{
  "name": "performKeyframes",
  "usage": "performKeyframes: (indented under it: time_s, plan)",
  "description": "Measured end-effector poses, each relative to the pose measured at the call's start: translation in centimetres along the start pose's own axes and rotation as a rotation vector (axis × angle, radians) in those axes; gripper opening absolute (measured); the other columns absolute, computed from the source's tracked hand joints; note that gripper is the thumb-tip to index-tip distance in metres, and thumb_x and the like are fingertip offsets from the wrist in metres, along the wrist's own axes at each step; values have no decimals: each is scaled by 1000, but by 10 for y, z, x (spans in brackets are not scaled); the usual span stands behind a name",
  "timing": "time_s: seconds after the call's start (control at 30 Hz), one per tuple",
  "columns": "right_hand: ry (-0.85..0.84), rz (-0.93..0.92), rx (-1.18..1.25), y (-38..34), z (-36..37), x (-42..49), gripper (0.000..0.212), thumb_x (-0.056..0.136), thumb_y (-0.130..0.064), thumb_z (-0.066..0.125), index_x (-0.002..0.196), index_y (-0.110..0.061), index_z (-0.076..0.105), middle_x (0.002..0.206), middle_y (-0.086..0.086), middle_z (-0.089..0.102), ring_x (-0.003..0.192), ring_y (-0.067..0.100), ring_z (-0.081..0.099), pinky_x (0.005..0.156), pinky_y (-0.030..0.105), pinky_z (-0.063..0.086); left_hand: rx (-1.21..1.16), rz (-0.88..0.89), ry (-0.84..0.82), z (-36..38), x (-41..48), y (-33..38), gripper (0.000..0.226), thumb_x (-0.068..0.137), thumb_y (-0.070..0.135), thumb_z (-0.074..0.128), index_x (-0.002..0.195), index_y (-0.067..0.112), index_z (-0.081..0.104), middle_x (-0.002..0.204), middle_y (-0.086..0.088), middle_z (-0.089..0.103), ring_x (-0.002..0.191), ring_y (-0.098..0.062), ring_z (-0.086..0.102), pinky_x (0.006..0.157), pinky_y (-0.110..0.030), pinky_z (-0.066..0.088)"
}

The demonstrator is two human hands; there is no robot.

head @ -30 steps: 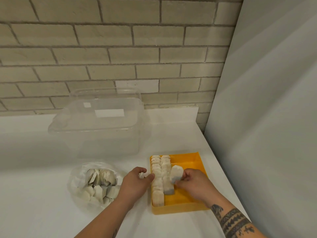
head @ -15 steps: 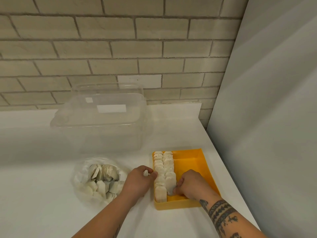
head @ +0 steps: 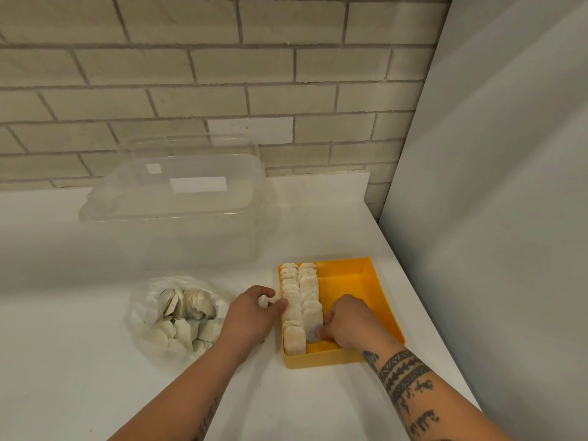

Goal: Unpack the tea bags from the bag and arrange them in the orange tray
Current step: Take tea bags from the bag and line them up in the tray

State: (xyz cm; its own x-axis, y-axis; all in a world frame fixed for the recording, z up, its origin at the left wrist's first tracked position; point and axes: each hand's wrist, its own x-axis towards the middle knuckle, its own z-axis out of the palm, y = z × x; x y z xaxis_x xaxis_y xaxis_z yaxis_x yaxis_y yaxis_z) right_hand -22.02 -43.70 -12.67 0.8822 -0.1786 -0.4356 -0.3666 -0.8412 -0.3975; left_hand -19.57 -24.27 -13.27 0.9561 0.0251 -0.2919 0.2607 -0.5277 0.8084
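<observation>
Right hand (head: 345, 323) is pinching a tea bag (head: 311, 329) down, extending the orange tray (head: 346, 278) row — left hand (head: 251, 315), fingers curled, is holding a spare bag (head: 262, 301).

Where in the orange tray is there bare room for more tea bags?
Free: right half of the orange tray, between the second tea bag row and the right wall, beyond the right hand. Packed: both rows along the left wall; the left hand fills the gap toward the bag.
</observation>
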Motion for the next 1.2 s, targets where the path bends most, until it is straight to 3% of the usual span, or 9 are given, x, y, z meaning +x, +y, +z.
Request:
performKeyframes:
  time_s: [0.17, 0.27, 0.43, 0.57, 0.63, 0.7, 0.77, 0.9, 1.2]
  plan:
    - [183, -150, 177, -2, -16, -15, 17, 91, -37, 69, 104, -26, 71, 102, -10, 69, 97, 12, 65, 77, 23, 49, -401, 3, -66, -7, -12, 20, 49, 100, 62, 41, 133, 26, 49, 109, 0, 73, 46, -12, 48, 42, -25, 36]
    - [203, -377, 439, -22, -27, -34, 7, 91, -35, 71, 97, -37, 72, 86, -19, 67, 81, -2, 61, 70, 14, 44, -660, -43, -267, -11, -24, 36, 82, 83, 84, 20, 144, 32, 37, 113, -7, 74, 43, -14, 35, 36, -20, 22]
    - [79, -539, 526, -40, -29, -46, 7, 89, -30, 73, 90, -35, 68, 88, -13, 65, 67, -7, 56, 67, 15, 40, -630, -63, -412, -8, -37, 55, 111, 60, 94, 12, 158, 42, 20, 109, -27, 72, 38, -14, 39, 38, -19, 19]
    - [133, -547, 553, -37, -26, -45, 10, 87, -24, 75, 82, -25, 67, 82, -12, 58, 67, -4, 52, 65, 12, 38, -629, -62, -480, -7, -39, 55, 111, 62, 93, 11, 159, 40, 17, 103, -17, 74, 36, -13, 39, 38, -21, 18]
    - [140, -527, 591, -35, -25, -45, 11, 88, -23, 74, 80, -18, 67, 75, -13, 59, 64, -1, 51, 63, 16, 41, -598, -51, -507, -7, -37, 52, 111, 63, 93, 11, 159, 39, 21, 132, -24, 63, 39, -17, 49, 38, -22, 23]
    - [207, -455, 656, -32, -26, -42, 16, 88, -23, 73, 76, -19, 64, 70, -11, 60, 62, 1, 50, 62, 21, 42, -548, 5, -510, -8, -35, 49, 105, 69, 90, 17, 155, 32, 34, 146, -14, 55, 61, -31, 70, 41, -23, 39]
    - [288, -377, 657, -28, -29, -37, 19, 88, -26, 72, 74, -21, 62, 68, -10, 61, 60, 2, 51, 59, 20, 39, -466, 115, -437, -9, -35, 45, 73, 84, 76, 38, 133, 26, 60, 127, -4, 68, 87, -32, 76, 53, -33, 55]
    - [308, -347, 594, -20, -32, -36, 17, 88, -30, 73, 78, -20, 64, 73, -7, 65, 62, 2, 54, 57, 16, 41, -328, 309, -222, -9, -35, 41, 9, 92, 28, 71, 97, 21, 73, 85, 7, 73, 80, -12, 71, 69, -35, 60]
    - [126, -428, 640, -9, -33, -31, 17, 83, -21, 81, 77, -24, 66, 73, -10, 63, 61, -4, 53, 64, 16, 47, -358, 289, -60, 1, -24, 41, 9, 97, 19, 66, 94, 17, 74, 77, -1, 74, 70, -10, 68, 58, -28, 56]
